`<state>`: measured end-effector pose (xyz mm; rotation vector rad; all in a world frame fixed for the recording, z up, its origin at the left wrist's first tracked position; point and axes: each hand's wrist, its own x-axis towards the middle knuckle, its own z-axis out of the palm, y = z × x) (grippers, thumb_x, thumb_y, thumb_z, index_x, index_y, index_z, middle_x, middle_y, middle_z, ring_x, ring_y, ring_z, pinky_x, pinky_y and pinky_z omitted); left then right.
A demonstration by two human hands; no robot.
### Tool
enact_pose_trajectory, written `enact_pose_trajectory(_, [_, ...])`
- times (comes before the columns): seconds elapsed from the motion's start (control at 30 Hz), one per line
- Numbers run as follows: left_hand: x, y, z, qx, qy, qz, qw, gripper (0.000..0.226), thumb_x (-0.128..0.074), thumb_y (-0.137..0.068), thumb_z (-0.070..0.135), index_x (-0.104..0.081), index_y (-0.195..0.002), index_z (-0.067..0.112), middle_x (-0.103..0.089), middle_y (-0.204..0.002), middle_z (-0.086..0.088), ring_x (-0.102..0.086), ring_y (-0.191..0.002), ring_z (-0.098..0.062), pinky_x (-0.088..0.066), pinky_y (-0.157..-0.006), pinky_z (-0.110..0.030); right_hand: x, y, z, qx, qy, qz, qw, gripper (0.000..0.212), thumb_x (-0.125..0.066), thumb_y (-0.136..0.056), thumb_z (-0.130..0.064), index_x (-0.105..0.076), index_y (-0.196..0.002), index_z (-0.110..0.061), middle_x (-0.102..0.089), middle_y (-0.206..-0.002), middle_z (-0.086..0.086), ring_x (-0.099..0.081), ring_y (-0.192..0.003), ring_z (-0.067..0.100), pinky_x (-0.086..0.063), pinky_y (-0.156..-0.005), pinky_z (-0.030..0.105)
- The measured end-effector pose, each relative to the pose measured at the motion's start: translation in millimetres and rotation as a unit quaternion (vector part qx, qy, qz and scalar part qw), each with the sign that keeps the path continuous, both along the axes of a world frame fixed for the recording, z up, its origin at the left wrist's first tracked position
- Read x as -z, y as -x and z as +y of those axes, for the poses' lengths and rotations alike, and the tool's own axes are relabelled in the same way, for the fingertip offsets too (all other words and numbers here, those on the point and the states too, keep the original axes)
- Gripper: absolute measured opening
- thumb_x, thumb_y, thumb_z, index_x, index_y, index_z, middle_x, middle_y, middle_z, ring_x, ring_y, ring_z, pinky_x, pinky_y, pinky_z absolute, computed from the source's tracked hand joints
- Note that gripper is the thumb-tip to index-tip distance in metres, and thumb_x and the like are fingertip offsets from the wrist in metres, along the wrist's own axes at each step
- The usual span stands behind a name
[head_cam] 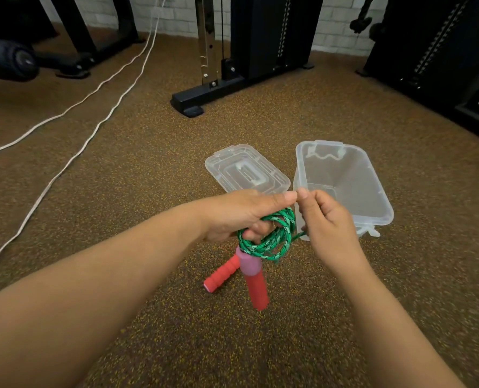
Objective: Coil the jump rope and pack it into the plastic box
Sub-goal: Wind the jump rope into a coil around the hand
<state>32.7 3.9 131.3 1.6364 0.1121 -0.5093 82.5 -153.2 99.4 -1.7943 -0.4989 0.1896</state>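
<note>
Even soft light, faint shadows; wide-angle bending, blurred edges

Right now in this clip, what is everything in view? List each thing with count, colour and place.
jump rope: one, green braided cord, coiled in the left hand, above the floor
rope handles: two, red with pink ends, hanging below the coil
plastic box: one, clear, open and empty, on the floor right of centre
lid: one, clear, flat on the floor left of the box
white cables: two, trailing across the floor at left
gym machine frames: black, along the white brick wall at the back
floor: brown, speckled
left hand: holding the coil
right hand: pinching a strand beside the coil
</note>
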Motion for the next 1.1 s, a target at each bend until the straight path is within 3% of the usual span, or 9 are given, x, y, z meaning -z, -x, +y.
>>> enact_pose_trajectory(0.03, [1,-2,1,-0.014,-0.006,0.000,1.000,0.055,-0.043,-0.091,0.049,-0.057,-0.118,0.004,-0.029,-0.042,0.010,-0.022,-0.042,-0.007,-0.024,-0.047,-0.018,4,-1,0,-0.003,-0.011,0.027,1.000,0.044,-0.047,-0.084,-0.061,-0.051,-0.062,-0.023,-0.040,-0.055,-0.008,-0.037,-0.055,0.012,-0.032,-0.054,0.035])
enact_pose_trajectory(0.1, [3,-4,1,-0.042,-0.022,-0.009,0.999,0.052,-0.044,-0.093,0.047,-0.058,-0.102,-0.002,-0.029,-0.040,0.010,-0.022,-0.039,-0.006,-0.021,-0.043,-0.017,12,-1,0,-0.017,-0.029,0.083,0.996,0.047,-0.048,-0.084,-0.059,-0.052,-0.066,-0.017,-0.037,-0.054,-0.001,-0.034,-0.053,0.016,-0.030,-0.054,0.034])
enact_pose_trajectory(0.17, [3,-4,3,-0.081,-0.038,-0.023,0.996,0.041,-0.044,-0.093,0.047,-0.049,-0.070,0.014,-0.027,-0.040,0.009,-0.020,-0.038,-0.005,-0.018,-0.042,-0.018,17,1,-1,-0.040,-0.040,0.130,0.990,0.043,-0.046,-0.083,-0.054,-0.057,-0.069,-0.015,-0.042,-0.050,-0.002,-0.039,-0.049,0.013,-0.034,-0.051,0.029])
enact_pose_trajectory(0.33, [-3,-10,21,-0.178,-0.047,-0.050,0.982,0.040,-0.040,-0.095,0.046,-0.037,-0.066,0.020,-0.025,-0.038,0.008,-0.017,-0.034,-0.006,-0.013,-0.039,-0.020,26,7,-11,-0.107,-0.057,0.160,0.980,0.037,-0.045,-0.085,-0.045,-0.073,-0.092,-0.021,-0.054,-0.058,0.001,-0.045,-0.053,0.010,-0.039,-0.051,0.017])
enact_pose_trajectory(0.53, [-5,-14,37,-0.217,-0.083,-0.067,0.970,0.034,-0.042,-0.094,0.047,-0.043,-0.094,0.013,-0.025,-0.039,0.008,-0.017,-0.036,-0.007,-0.016,-0.036,-0.017,40,4,-15,0.019,-0.037,0.077,0.996,0.024,-0.049,-0.096,-0.024,-0.070,-0.087,-0.025,-0.050,-0.051,-0.017,-0.041,-0.053,-0.001,-0.033,-0.056,0.021])
enact_pose_trajectory(0.67, [2,-16,32,-0.244,-0.072,-0.054,0.966,0.034,-0.044,-0.093,0.049,-0.040,-0.076,0.020,-0.026,-0.039,0.008,-0.018,-0.037,-0.008,-0.016,-0.036,-0.018,47,6,-16,0.124,0.031,-0.078,0.989,0.012,-0.058,-0.093,-0.026,-0.069,-0.088,-0.025,-0.066,-0.069,-0.015,-0.054,-0.065,-0.002,-0.040,-0.062,0.022])
enact_pose_trajectory(0.9, [11,-24,23,-0.428,0.075,-0.003,0.901,0.037,-0.044,-0.093,0.048,-0.042,-0.073,0.017,-0.033,-0.035,0.007,-0.025,-0.034,-0.009,-0.021,-0.043,-0.022,71,45,5,-0.029,0.356,-0.303,0.883,0.027,-0.042,-0.090,-0.040,-0.061,-0.080,-0.023,-0.063,-0.058,-0.002,-0.059,-0.049,0.019,-0.042,-0.044,0.027])
enact_pose_trajectory(1.0, [16,-24,22,-0.463,0.019,0.011,0.886,0.043,-0.043,-0.092,0.053,-0.049,-0.076,0.013,-0.047,-0.051,0.000,-0.036,-0.046,-0.015,-0.033,-0.061,-0.028,65,62,24,-0.108,0.399,-0.338,0.845,0.021,-0.049,-0.082,-0.035,-0.058,-0.070,-0.022,-0.062,-0.052,0.000,-0.058,-0.043,0.018,-0.041,-0.039,0.026])
enact_pose_trajectory(1.1, [23,-21,20,-0.421,-0.063,0.005,0.905,0.048,-0.037,-0.093,0.053,-0.056,-0.082,0.010,-0.051,-0.064,-0.004,-0.041,-0.059,-0.018,-0.034,-0.078,-0.035,44,78,37,-0.156,0.364,-0.338,0.854,0.024,-0.041,-0.089,-0.034,-0.058,-0.083,-0.018,-0.068,-0.072,0.004,-0.064,-0.064,0.025,-0.045,-0.054,0.032])
